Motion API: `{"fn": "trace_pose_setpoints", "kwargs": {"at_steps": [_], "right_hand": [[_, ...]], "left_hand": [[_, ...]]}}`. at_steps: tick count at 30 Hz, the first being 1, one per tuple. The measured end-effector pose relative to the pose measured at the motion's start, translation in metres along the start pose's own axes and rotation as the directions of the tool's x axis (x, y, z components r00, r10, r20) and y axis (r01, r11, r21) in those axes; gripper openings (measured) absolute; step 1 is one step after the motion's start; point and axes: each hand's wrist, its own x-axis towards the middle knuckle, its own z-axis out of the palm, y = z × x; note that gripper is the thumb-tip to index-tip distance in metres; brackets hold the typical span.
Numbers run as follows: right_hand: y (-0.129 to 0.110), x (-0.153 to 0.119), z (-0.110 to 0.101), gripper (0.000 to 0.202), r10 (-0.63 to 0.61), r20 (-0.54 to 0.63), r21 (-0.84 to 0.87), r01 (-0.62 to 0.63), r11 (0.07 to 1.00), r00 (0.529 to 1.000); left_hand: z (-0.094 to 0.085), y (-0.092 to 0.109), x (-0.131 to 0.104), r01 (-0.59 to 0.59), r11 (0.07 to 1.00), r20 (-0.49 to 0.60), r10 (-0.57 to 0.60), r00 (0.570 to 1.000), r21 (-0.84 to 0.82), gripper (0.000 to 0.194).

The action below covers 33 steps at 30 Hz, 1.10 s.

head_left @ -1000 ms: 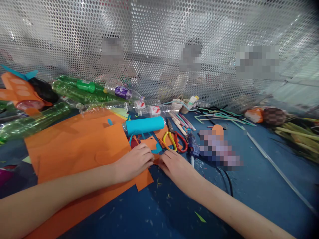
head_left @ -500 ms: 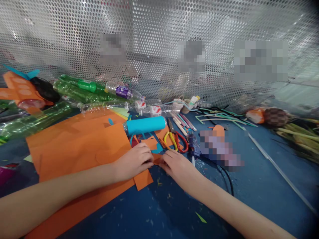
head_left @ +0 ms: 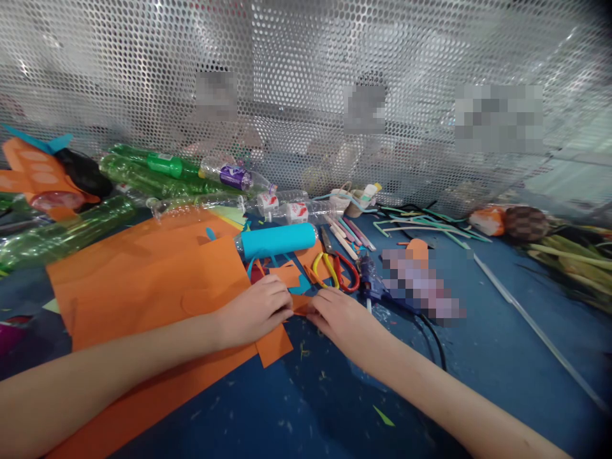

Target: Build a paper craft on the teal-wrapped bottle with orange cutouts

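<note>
A small orange paper piece (head_left: 301, 305) is pinched between my two hands, one at each end. My left hand (head_left: 261, 309) has its fingers closed on the left end, above the large orange sheets (head_left: 157, 280). My right hand (head_left: 337, 319) grips the right end with fingertips together. Just beyond the hands lie scissors (head_left: 345, 271) with red and yellow handles, orange and blue paper scraps (head_left: 285, 275), and a bottle wrapped in blue paper (head_left: 278, 240). My fingers cover both ends of the small piece.
A dark blue glue gun (head_left: 371, 280) with a black cable lies right of the scissors. Green bottles (head_left: 148, 175) and clear bottles (head_left: 310, 211) lie farther back, before a perforated metal screen (head_left: 296, 76). Coloured sticks (head_left: 356, 234) and a long clear tube (head_left: 530, 322) are to the right.
The view has shifted very slightly. Both hands keep their hold on the small orange piece, with almost no movement.
</note>
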Motion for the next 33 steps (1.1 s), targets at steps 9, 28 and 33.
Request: {"fn": "trace_pose_setpoints", "kwargs": {"at_steps": [9,28,33], "right_hand": [[0.0003,0.0003,0.0022,0.011,0.144,0.007,0.224,-0.142,0.964,0.99],[0.0025,-0.0023,-0.0006,0.006,0.147,0.043,0.22,-0.153,0.963,0.988],[0.0005,-0.0005,-0.0017,0.008,0.167,0.047,0.205,-0.173,0.963,0.985]], "left_hand": [[-0.0007,0.0044,0.0025,0.025,0.999,-0.003,-0.025,1.0,0.047,0.019],[-0.0018,-0.0015,0.0061,-0.183,0.98,0.02,0.182,0.983,0.073,0.023],[-0.003,-0.0029,0.0058,-0.173,0.984,0.027,0.172,0.985,0.047,0.021]]}}
